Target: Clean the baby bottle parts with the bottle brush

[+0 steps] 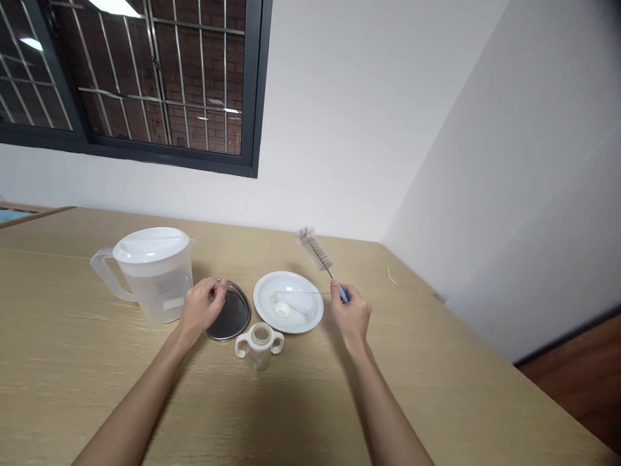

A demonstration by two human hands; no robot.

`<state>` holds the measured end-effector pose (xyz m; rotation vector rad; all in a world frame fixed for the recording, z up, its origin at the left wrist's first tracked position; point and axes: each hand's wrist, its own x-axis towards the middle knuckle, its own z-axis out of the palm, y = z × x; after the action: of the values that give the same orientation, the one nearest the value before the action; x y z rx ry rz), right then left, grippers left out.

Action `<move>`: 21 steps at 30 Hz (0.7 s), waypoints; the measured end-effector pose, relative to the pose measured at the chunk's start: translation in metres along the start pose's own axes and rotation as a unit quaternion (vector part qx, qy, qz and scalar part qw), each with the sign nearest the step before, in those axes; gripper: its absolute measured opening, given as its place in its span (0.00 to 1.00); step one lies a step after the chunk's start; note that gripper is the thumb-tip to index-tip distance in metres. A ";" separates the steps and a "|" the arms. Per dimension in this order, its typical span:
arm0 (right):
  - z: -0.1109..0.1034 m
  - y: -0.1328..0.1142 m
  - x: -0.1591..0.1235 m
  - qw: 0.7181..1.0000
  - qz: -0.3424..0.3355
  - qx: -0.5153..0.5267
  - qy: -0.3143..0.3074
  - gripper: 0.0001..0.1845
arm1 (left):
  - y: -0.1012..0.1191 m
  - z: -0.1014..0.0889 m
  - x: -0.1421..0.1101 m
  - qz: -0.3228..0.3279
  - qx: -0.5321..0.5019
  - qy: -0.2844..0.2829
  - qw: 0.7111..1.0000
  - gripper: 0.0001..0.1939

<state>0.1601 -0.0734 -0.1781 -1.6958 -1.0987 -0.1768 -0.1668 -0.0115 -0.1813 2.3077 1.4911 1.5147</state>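
Observation:
My right hand (pixel 350 314) is closed around the blue handle of a bottle brush (pixel 314 249), whose grey bristles point up and away to the left. A thin straight wire also runs left from these fingers over the white dish (pixel 259 310). In the dish lie a white ring-shaped cap (pixel 281 310) and a clear piece that I cannot name. My left hand (pixel 201 305) is closed, fingertips pinched over the left rim of a dark round metal tray (pixel 231 317); what they hold, if anything, is hidden. A small bottle with two white handles (pixel 261 346) stands upright and uncapped in front.
A clear plastic pitcher (pixel 162 285) with a white lid stands left of my left hand, its handle facing left. All this is on a wooden table (pixel 310 408). A white wall and a barred window (pixel 165 77) rise behind. A thin pale strip (pixel 391 276) lies at right.

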 end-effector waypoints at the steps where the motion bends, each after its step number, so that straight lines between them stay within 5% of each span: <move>1: 0.000 0.000 0.000 1.000 -0.001 0.000 0.001 0.28 | 0.000 0.000 0.000 0.000 0.001 0.000 1.000 0.20; 21: 0.001 0.001 0.000 1.000 -0.006 -0.001 0.000 0.28 | -0.001 0.001 0.000 0.001 0.006 -0.003 1.000 0.20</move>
<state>0.1601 -0.0732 -0.1790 -1.6918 -1.1105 -0.1855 -0.1672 -0.0105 -0.1821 2.3181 1.5014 1.5029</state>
